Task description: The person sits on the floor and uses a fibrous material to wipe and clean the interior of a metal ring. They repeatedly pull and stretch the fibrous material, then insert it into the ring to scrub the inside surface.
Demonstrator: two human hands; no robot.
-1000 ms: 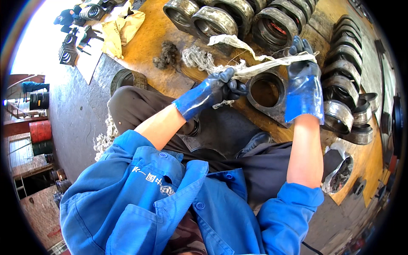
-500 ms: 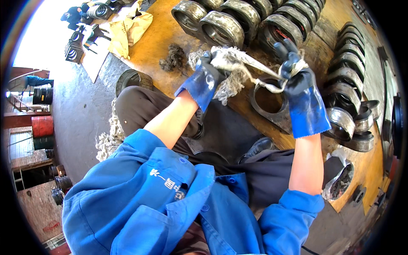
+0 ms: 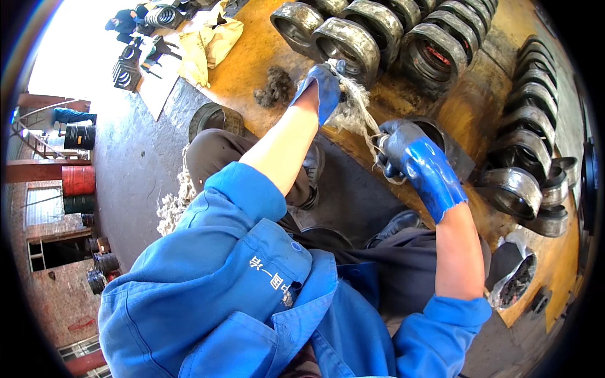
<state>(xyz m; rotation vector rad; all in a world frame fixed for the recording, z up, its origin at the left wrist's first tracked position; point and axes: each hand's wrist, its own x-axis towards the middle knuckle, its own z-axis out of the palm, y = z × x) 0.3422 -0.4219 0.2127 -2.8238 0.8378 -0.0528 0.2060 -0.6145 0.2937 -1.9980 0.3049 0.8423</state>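
Both of my hands wear blue rubber-coated work gloves. My left hand (image 3: 322,88), closed, grips the upper part of a tangled bundle of whitish cotton waste yarn (image 3: 354,113); its fingers are partly hidden behind the glove's back. My right hand (image 3: 406,148) is closed round the lower end of the same yarn, with loose strands poking out under its fingers. Between the two hands the yarn hangs in a twisted length. Just beyond my right hand lies a flat-sided metal ring (image 3: 449,148), partly covered by the glove. A metal ring (image 3: 346,50) stands just beyond my left hand.
Rows of worn metal rings (image 3: 435,53) stand on the yellowish board (image 3: 466,116), with another row (image 3: 529,120) at right. A dark yarn clump (image 3: 274,87) and yellow cloth (image 3: 208,44) lie at far left. A lined container (image 3: 517,277) sits near my right knee.
My right hand has come down and left, turning inward, and its raised fingers have closed on the yarn. My left hand has moved slightly up and right. The yarn now hangs downward between them.
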